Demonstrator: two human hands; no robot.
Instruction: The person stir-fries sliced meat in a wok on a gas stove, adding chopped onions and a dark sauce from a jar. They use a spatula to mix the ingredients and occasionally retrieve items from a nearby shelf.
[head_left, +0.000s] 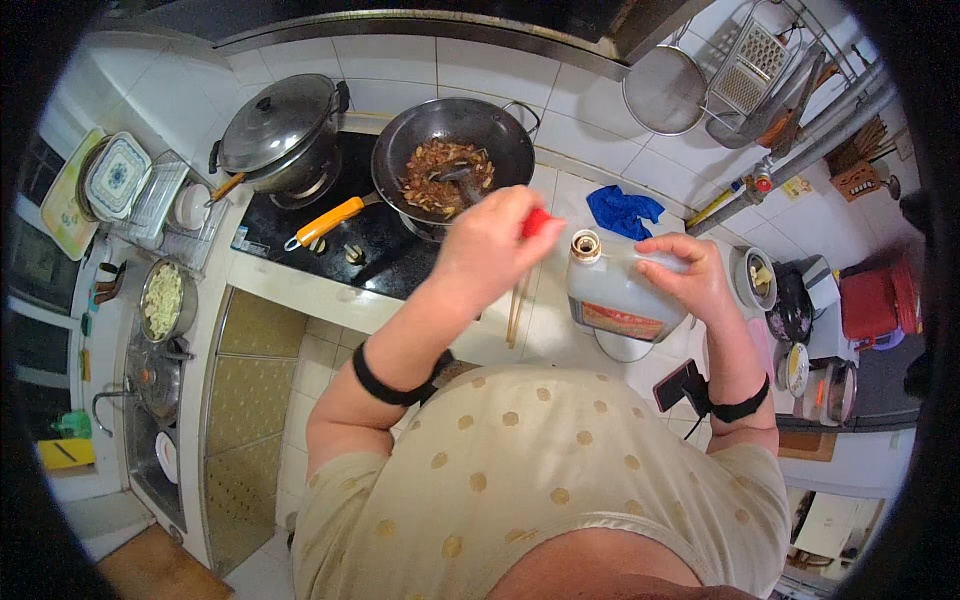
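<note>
My left hand (487, 244) is raised between the wok and the jug, its fingers closed on a red cap (536, 223). At the right, my right hand (686, 271) grips the top of a translucent plastic jug (611, 289) at its handle. The jug's mouth (586, 246) is uncovered, with brown residue around it, and a printed label covers its lower side. Behind my left hand, a dark wok (405, 124) on the hob holds browned, chopped food (439, 187). A spatula (452, 172) rests in the food, its handle partly hidden by my hand.
A lidded pot (277, 127) stands on the hob's (270, 229) left burner. The wok's orange handle (330, 221) juts toward me. Chopsticks (517, 311) and a blue cloth (624, 211) lie on the counter. At far left, a bowl of pale chopped food (165, 300) stands near the sink (154, 450).
</note>
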